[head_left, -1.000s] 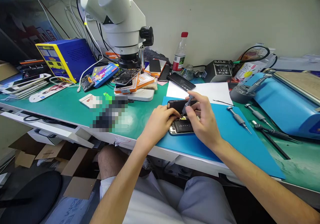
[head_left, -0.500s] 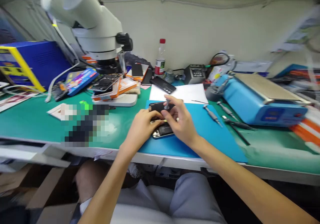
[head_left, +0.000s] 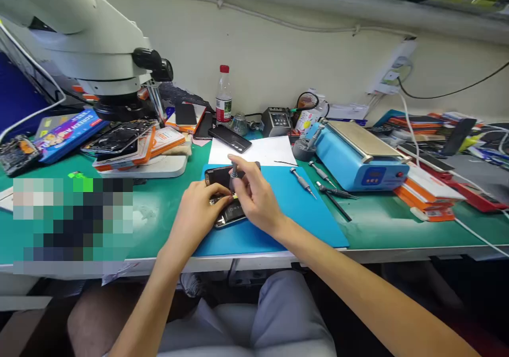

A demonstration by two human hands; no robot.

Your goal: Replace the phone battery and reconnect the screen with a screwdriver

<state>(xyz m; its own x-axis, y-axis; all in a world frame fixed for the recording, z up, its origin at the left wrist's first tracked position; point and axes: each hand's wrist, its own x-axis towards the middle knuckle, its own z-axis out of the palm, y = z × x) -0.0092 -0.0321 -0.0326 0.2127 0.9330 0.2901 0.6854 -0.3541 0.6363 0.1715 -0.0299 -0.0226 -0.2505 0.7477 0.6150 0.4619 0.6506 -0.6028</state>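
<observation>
An opened black phone lies on the blue mat near the bench's front edge, its insides facing up. My left hand rests on the phone's left side and holds it down. My right hand grips a small grey screwdriver upright, tip down into the phone. Both hands cover most of the phone's lower half.
A white microscope stands at the left over a pile of phone parts and orange boxes. Spare screwdrivers and tweezers lie right of the mat. A blue heating plate, a bottle, white paper and a small station sit behind.
The camera has swung to the right, so the bench's right end now shows and the blue power supply has left the view. Both hands stay on the phone with the screwdriver.
</observation>
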